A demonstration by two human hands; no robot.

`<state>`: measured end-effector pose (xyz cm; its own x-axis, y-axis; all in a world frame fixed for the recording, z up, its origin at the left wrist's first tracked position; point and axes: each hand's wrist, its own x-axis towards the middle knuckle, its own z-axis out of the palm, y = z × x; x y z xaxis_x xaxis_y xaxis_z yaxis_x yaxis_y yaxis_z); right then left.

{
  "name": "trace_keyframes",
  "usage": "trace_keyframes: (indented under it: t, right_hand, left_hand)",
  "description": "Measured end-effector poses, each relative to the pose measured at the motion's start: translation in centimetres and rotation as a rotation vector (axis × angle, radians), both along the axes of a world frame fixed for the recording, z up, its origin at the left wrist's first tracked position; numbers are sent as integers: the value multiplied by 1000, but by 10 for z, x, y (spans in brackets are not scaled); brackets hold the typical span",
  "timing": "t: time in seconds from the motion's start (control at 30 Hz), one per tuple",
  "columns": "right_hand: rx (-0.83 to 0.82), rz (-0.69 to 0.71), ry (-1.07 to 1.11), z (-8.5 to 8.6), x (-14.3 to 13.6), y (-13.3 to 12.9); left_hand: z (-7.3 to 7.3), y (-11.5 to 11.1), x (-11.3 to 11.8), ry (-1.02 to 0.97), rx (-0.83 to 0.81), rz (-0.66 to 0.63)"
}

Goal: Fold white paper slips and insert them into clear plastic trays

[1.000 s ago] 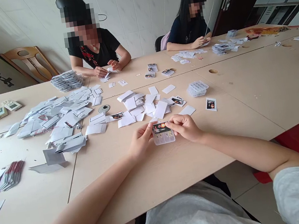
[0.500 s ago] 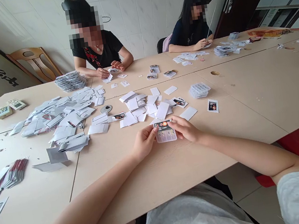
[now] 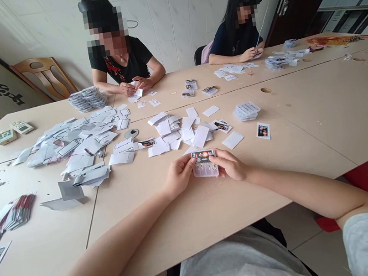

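Observation:
Between my two hands is a small clear plastic compartment box with a dark printed label along its far half. Small golden pieces, too small to name, show inside its compartments. My left hand grips the box's left side, thumb on top near the label. On the right side my right hand holds it too, its thumb lying on the label's edge; the fingers beneath are hidden. Just beyond my hands lie loose white cards, and a printed card lies to the right.
A stack of clear boxes stands right of the cards. A large heap of white packets spreads to the left. Two people sit across the table, a person in black handling paper. Red-edged packets lie far left.
My right thumb has shifted slightly over the label, showing more of its print. Across the table, the left person's hands have drawn together around the paper.

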<state>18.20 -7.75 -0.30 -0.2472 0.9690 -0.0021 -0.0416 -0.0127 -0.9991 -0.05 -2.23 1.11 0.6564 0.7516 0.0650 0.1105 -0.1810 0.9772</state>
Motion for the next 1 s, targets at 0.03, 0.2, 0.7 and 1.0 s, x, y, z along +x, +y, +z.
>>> trace_keyframes:
  t: [0.03,0.2,0.7,1.0]
  right_hand:
    - [1,14,-1,0,0,-1]
    - [31,83,12,3,2,-4]
    - [38,-128,16,-1,1,5]
    - [-38,-56,153,8,0,7]
  left_hand:
    - [0,0,0,4,11,-6]
    - [2,0,0,-13,-10,-34]
    - [-5,2,1,-86,-126,-14]
    - [-6,-1,1,-133,-223,8]
